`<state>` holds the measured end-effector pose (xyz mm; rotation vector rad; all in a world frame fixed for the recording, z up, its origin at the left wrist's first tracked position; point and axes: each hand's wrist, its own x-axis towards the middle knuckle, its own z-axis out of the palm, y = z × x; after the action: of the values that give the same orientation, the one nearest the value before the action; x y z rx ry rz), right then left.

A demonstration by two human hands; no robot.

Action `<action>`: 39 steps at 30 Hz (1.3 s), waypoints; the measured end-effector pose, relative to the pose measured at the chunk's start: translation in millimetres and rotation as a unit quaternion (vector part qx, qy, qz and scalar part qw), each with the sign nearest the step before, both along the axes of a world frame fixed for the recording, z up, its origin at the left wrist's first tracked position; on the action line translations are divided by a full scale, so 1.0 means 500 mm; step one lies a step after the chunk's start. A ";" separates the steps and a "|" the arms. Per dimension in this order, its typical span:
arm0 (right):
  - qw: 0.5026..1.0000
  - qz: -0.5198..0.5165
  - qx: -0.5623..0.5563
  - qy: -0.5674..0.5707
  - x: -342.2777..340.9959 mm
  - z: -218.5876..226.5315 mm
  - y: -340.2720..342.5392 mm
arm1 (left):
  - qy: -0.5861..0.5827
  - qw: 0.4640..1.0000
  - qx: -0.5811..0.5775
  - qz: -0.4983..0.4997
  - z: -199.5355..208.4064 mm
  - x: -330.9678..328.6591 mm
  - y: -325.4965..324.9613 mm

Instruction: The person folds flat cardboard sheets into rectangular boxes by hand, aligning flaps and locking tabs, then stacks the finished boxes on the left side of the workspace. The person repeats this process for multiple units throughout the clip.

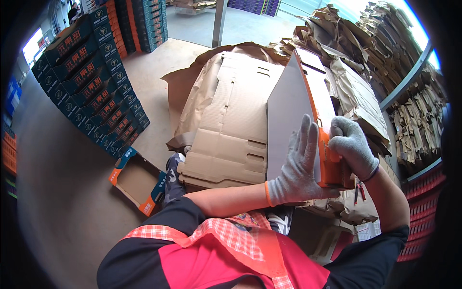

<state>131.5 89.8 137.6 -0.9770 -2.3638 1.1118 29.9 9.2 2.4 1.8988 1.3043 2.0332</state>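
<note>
A part-folded cardboard carton stands on its side in front of me, with a pale grey inner face and an orange-and-white outer side. My left hand, in a grey glove with an orange cuff, lies along the carton's near end. Its fingers are stretched out and point up, and its thumb reaches under the orange corner. My right hand, also gloved, is curled on the orange end flap from the right. Beneath the carton lies a stack of flat brown cardboard blanks with slots cut in them.
A tall stack of dark green cartons rises at the left. One open carton tray sits on the floor near my leg. Brown paper-wrapped bundles are piled at the right, near red crates. Red-handled pliers or cutters lie below my right hand.
</note>
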 end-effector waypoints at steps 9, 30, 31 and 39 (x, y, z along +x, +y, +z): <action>0.892 0.253 0.369 -0.060 -0.194 -0.022 -0.058 | -0.045 0.977 -0.107 -0.179 -0.029 -0.038 -0.043; 0.856 0.342 0.343 -0.181 -0.393 -0.271 -0.106 | -0.108 0.728 -0.506 0.450 -0.667 -0.437 -0.626; 0.839 0.380 0.353 -0.165 -0.434 -0.255 -0.123 | -0.107 0.710 -0.552 0.424 -0.695 -0.421 -0.632; 0.654 0.665 0.345 -0.102 -0.775 -0.380 -0.355 | -0.109 0.723 -0.599 0.326 -0.780 -0.396 -0.554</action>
<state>-256.2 -87.5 -52.6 1.1866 -3.1458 0.1721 -168.0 -267.5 -387.4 0.5938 2.4844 0.8330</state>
